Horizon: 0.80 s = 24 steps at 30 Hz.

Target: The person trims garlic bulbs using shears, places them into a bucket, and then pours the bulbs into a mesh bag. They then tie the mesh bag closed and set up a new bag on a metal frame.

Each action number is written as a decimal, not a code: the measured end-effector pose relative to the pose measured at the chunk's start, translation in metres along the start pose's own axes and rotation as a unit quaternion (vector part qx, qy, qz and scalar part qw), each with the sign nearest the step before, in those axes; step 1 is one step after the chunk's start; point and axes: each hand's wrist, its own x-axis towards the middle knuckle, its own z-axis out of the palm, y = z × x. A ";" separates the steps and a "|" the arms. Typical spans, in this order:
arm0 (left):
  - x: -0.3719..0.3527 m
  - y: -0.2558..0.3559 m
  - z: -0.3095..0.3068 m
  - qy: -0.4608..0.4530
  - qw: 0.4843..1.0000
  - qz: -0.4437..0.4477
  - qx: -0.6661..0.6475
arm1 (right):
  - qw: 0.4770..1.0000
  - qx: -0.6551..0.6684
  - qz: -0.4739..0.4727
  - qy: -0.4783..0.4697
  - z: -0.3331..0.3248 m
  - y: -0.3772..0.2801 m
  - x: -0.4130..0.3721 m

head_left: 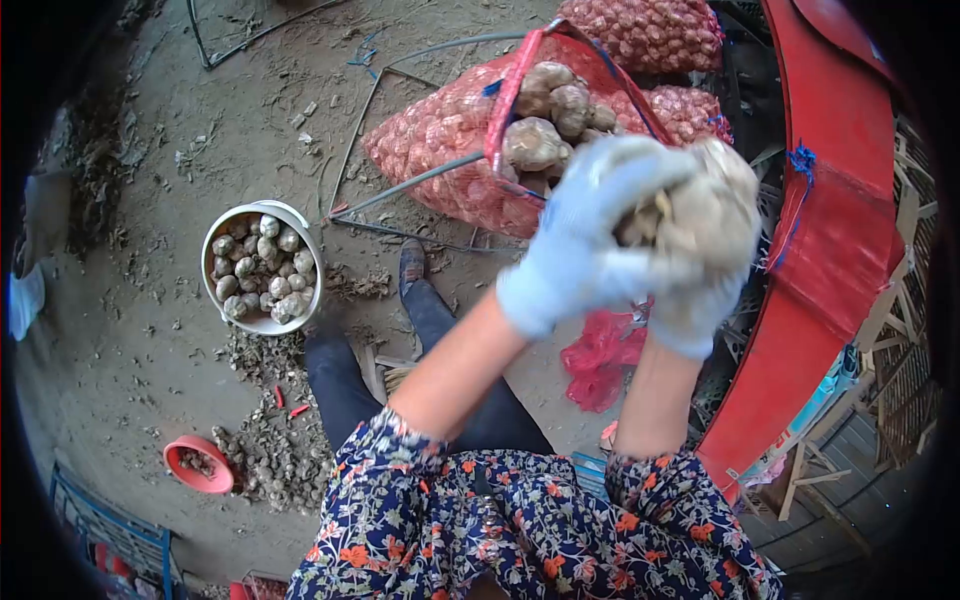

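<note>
Together, both gloved hands point(582, 235) hold garlic point(712, 205) between them, left fingers point(645, 270) curled against its near side.

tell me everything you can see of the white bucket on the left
The white bucket looks like plastic, with a round rim. It stands on the dirt ground beside the person's left leg, open at the top, holding many pale, dirt-marked garlic bulbs. It is not being held; whether the leg touches it is unclear.
</note>
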 end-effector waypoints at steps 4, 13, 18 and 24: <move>0.009 -0.044 -0.011 -0.016 0.877 0.009 0.480 | 0.960 -0.275 0.041 0.039 -0.080 0.070 0.061; -0.200 -0.018 -0.175 0.100 0.833 -0.237 0.490 | 0.821 -0.471 -0.322 0.006 -0.024 0.051 -0.015; -0.334 -0.039 -0.339 0.434 0.588 -0.650 0.209 | 0.819 -0.382 0.053 -0.424 0.083 0.187 -0.103; -0.297 -0.066 -0.448 0.214 0.482 -0.447 0.722 | 0.628 -0.520 -0.140 -0.562 0.202 0.423 -0.160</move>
